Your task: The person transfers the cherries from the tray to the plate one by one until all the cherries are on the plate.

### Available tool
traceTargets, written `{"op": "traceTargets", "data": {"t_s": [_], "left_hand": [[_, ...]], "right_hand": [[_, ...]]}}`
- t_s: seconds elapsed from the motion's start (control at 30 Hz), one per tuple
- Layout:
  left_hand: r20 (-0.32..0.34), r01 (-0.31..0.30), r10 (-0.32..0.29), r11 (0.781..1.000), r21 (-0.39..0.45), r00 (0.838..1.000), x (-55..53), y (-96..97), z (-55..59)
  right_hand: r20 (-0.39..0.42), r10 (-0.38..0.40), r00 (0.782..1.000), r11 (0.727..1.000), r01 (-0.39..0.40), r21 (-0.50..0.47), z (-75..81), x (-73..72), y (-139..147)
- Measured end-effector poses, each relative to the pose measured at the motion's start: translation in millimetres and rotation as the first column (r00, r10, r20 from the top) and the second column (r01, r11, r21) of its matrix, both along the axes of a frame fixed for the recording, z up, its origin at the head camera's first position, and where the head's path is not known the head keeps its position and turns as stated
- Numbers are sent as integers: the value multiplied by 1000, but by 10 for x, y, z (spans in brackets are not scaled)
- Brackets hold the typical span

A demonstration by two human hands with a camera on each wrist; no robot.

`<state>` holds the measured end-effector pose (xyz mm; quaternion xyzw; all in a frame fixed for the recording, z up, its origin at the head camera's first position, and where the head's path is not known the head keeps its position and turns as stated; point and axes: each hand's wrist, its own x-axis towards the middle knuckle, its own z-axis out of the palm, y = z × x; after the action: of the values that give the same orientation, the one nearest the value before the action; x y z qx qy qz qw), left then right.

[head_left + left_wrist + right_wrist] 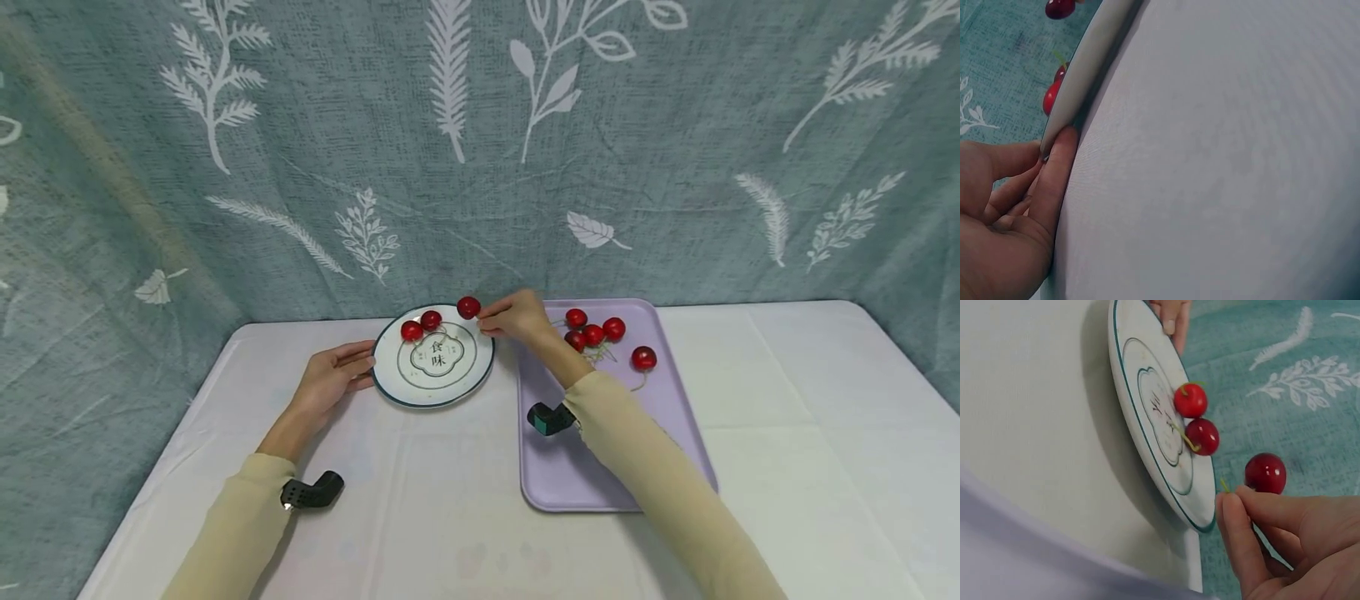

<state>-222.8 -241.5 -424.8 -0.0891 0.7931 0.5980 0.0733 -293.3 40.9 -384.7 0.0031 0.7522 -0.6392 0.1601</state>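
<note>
My left hand [330, 377] grips the left rim of a white plate [397, 379] with a dark green edge and printed characters; the left wrist view shows the plate's rim [1079, 84] between thumb and finger. Two red cherries, one nearer [411, 331] and one farther [431, 320], sit on the plate's far left part. Above its far right rim, my right hand [519, 317] holds a dark red cherry [468, 307]. In the right wrist view, thumb and fingertip pinch at a short green stem tip [1225, 485], beside that cherry [1265, 473].
Under my right forearm lies a lilac tray [542, 475] to the right of the plate. Several stemmed cherries cluster at its far end, with one single cherry [643, 358] nearer. A white cloth [420, 517] covers the table; a green leaf-patterned curtain [480, 208] hangs behind.
</note>
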Motion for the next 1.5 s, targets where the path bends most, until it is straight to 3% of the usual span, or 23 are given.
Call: {"op": "traceTargets", "data": {"t_s": [0.33,0.73,1.1,1.5], "left_hand": [[-2,-2,2,1000,-9,1000,-5,11,12],[2,-10,10,1000,-8,1000,-6,6,8],[8,-9,9,1000,3,1000,-16,10,9],[1,-8,8,1000,4,1000,-16,-2,-4]], "right_hand": [[-103,-12,995,992,25,123,-40,24,-156],[-224,-68,972,939,139,316,-88,16,-340],[-205,-115,972,921,182,345,-115,34,-457],[-133,-105,986,959,136,249,-160,8,-496]]}}
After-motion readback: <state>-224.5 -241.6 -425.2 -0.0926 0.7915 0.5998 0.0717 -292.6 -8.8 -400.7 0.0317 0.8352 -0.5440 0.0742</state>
